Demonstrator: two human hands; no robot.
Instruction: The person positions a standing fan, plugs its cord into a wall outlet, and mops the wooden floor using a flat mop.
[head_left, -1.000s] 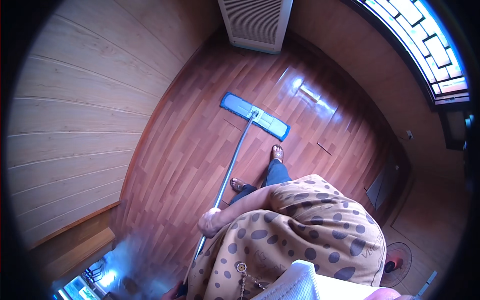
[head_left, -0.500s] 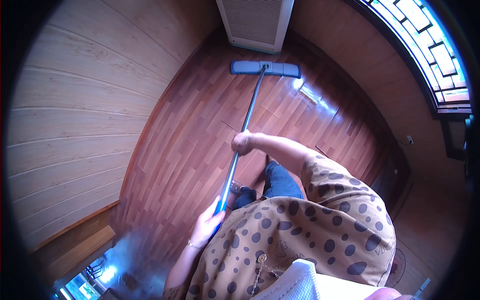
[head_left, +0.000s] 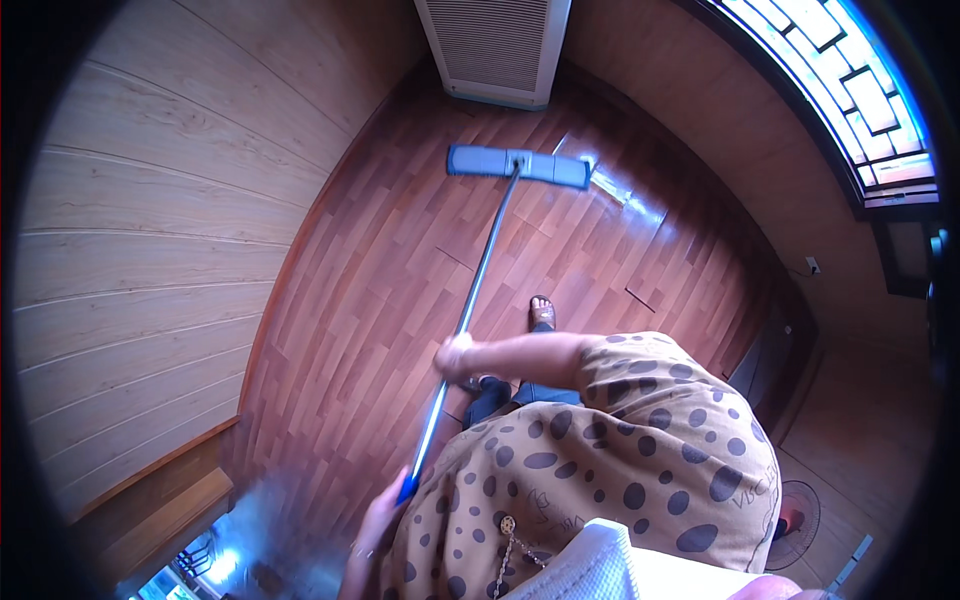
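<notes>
A flat mop (head_left: pixel 487 245) with a long metal pole slants across the view, its wide grey-and-blue head (head_left: pixel 480 161) lying on the wooden floor. My right hand (head_left: pixel 456 358) is wrapped round the middle of the pole, slightly smeared by motion. Lower down, my left hand (head_left: pixel 382 510) grips the blue end (head_left: pixel 407 487) of the handle close against my spotted top. Part of that hand's fingers is hidden by the handle and the cloth.
A white louvred floor unit (head_left: pixel 495 50) stands at the far wall, beyond the mop head. Pale panelled wall (head_left: pixel 160 270) runs along the left, above a wooden ledge (head_left: pixel 170 500). A fan (head_left: pixel 795 525) is at lower right. My sandalled foot (head_left: pixel 541 308) stands on the floor.
The mop head has come back toward me, away from the louvred unit. Both hands have drawn down and slightly left with the pole. One foot now shows ahead of my right arm.
</notes>
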